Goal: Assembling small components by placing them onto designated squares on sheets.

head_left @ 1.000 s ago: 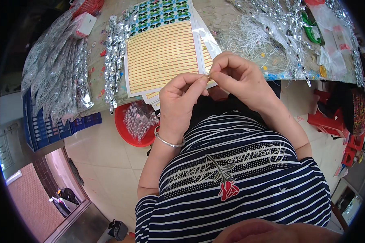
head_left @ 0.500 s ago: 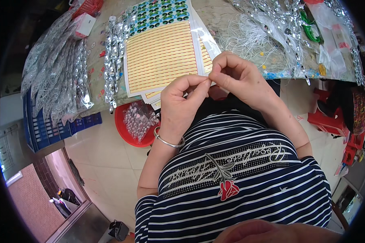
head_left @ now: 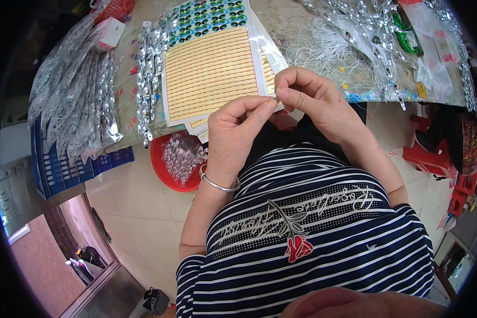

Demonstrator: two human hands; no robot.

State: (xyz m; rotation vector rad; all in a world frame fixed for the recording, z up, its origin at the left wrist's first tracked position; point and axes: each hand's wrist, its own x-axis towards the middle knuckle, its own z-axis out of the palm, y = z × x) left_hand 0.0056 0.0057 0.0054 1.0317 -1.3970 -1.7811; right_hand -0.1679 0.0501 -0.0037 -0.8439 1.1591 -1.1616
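My left hand (head_left: pixel 234 130) and my right hand (head_left: pixel 318 103) meet fingertip to fingertip just past the table's near edge. Both pinch at the same spot, where a tiny item shows between the tips, too small to name. Close behind them lies a stack of printed sheets (head_left: pixel 212 74). Its top sheet carries yellow rows with thin red wavy lines, and a sheet with green and blue oval stickers (head_left: pixel 209 20) shows at the far end. A silver bangle (head_left: pixel 221 185) circles my left wrist.
Shiny silver strands (head_left: pixel 148 79) lie left of the sheets, beside clear-bagged strands (head_left: pixel 74 90). White strings (head_left: pixel 323 50) and a green dish (head_left: pixel 406 37) are on the right. Below the table edge stand a red basin (head_left: pixel 177 183) of small packets and a blue crate (head_left: pixel 58 169).
My fingertips have shifted slightly and the right finger and thumb have rolled a little, with a tiny item now showing between the tips. The things on the table have stayed put.
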